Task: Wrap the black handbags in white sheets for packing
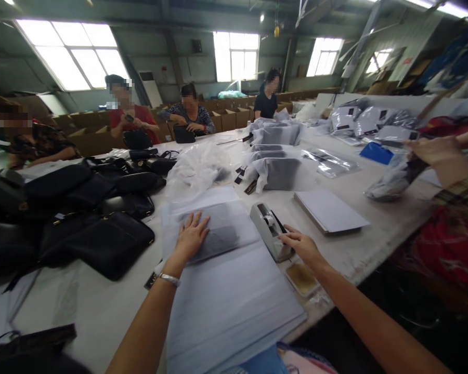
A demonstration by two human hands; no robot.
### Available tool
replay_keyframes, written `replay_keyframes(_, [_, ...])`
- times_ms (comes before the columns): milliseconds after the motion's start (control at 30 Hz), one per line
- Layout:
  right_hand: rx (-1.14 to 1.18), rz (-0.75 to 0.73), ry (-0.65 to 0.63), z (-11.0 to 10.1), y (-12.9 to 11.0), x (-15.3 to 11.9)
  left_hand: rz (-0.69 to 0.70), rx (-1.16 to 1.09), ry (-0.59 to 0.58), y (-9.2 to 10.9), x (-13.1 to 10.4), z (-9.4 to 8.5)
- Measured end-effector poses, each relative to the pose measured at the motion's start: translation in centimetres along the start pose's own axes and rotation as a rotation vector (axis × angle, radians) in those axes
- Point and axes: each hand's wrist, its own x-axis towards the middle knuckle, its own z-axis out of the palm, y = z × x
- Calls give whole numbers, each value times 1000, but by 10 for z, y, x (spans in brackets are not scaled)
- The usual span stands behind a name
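Observation:
My left hand [193, 236] lies flat with its fingers spread on a dark bag wrapped in thin white tissue paper [218, 231]. The wrapped bag rests on a stack of white paper sheets [234, 306]. A black tag pokes out beside my left wrist. At the front end of a grey tape dispenser [268, 228], the fingers of my right hand [301, 244] are pinched together at the tape edge. The bit of tape between them is too small to see clearly. Just below that hand sits a small tray with a yellowish pad [301, 278].
Black bags [113, 244] are heaped on the left. Wrapped bags [283, 174] stand in a row ahead, near crumpled clear plastic [198, 169]. A white stack of card [331, 210] lies to the right. Several co-workers sit around the table; one's hands [440, 156] hold a plastic-wrapped item.

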Motion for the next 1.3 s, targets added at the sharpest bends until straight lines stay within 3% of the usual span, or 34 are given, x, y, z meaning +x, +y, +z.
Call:
replay_keyframes(133, [114,-62,131,-4,-11,-13,2,2,0,0,0,1])
replay_keyframes(233, [119,-88,149,-13,-17,-31,-1,3,5,1,0,2])
replay_keyframes(467, [286,315,-8,-22,6,-62,0,7,22,2,-2,4])
replay_keyframes(567, [280,337,-71,-22,22,-53,1,11,26,1,-1,4])
replay_keyframes(633, [135,249,-106,-28,29,-44,2,14,21,0,0,5])
replay_keyframes(767, [-426,-70,-98,-53,27,-30,13,24,26,-2,2,9])
replay_keyframes(867, [-723,-348,-120,-74,7,-21,19,35,40,-4,3,12])
replay_keyframes(967, [-889,-593,-228,-78,-26,0,21,42,51,-5,3,14])
replay_keyframes(1100, [-922,-901,-434,-43,-72,46,23,43,57,-4,2,12])
replay_keyframes(1200, [-849,-1112,-524,7,-99,83,7,35,53,-2,1,9])
replay_keyframes(1300, [-799,-1219,-605,64,-118,118,-8,32,56,0,2,9])
